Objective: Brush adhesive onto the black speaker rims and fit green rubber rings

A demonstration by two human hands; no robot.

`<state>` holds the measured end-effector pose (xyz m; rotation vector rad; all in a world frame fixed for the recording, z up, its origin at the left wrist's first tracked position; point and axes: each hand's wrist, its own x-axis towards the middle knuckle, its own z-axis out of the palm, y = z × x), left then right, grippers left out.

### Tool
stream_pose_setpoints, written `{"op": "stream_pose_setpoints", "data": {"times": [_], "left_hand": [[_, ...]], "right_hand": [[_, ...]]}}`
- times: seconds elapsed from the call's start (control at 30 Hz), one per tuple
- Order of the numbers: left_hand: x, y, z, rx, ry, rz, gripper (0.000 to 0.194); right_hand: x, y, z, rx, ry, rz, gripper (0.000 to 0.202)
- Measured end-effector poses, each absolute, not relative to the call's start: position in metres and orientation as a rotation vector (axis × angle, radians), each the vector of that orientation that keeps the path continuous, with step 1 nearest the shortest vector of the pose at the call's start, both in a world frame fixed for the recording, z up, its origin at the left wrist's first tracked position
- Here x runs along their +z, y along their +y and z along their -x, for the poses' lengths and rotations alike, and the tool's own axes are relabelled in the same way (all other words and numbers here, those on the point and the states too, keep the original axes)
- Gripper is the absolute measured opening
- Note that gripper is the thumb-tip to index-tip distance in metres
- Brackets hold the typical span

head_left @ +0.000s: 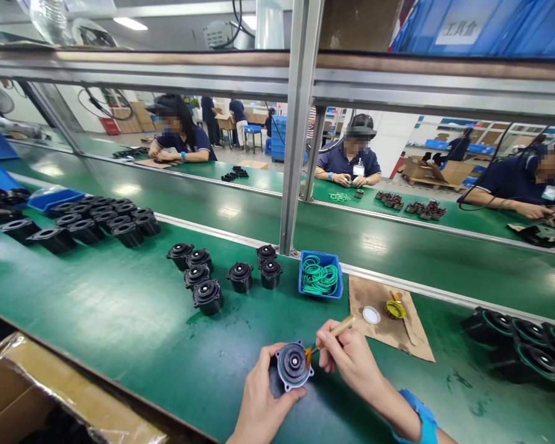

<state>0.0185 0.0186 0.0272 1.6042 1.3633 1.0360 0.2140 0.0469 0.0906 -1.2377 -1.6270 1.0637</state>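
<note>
My left hand (264, 394) grips a round black motor housing (293, 365) with small screw ears, its top face tilted towards me. A green ring lies along part of its rim. In my right hand (349, 357) is a brush (343, 325) with a pale wooden handle; its orange-brown bristles touch the right side of the housing's top. Ahead of my hands, a blue bin (300, 290) holds many green rubber rings (320, 275). Right of the bin lies a brown cardboard sheet (383, 333) with a yellow pot (394, 309) and a white lid (371, 315).
Several black housings (208, 296) stand left of the bin, with open black cylinders (97, 222) farther left. More housings with green rings (531, 351) sit at the right. A metal post (296, 129) rises behind the bin. Co-workers (351, 154) sit across the bench. A cardboard box (65, 401) is at lower left.
</note>
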Motion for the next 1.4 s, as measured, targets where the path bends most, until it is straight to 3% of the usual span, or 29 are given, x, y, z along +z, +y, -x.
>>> {"op": "stream_pose_setpoints", "data": {"times": [0.3, 0.5, 0.73, 1.17, 1.4], "left_hand": [[0.014, 0.014, -0.018, 1.312, 1.355, -1.953, 0.053], [0.016, 0.015, -0.020, 1.563, 1.340, -2.129, 0.031], [0.020, 0.015, -0.020, 1.643, 1.288, -2.283, 0.028], [0.009, 0.013, -0.015, 1.513, 1.163, -2.399, 0.043], [0.020, 0.011, -0.021, 1.586, 1.227, -2.359, 0.040]], "right_hand": [[0.097, 0.045, -0.209, 1.113, -1.433, 1.097, 0.051], [0.105, 0.025, -0.216, 0.816, -1.509, 1.098, 0.041], [0.101, 0.020, -0.210, 0.664, -1.666, 1.035, 0.028], [0.113, 0.008, -0.193, 0.573, -1.926, 0.871, 0.035], [0.112, 0.018, -0.201, 0.607, -1.874, 1.054, 0.041]]}}
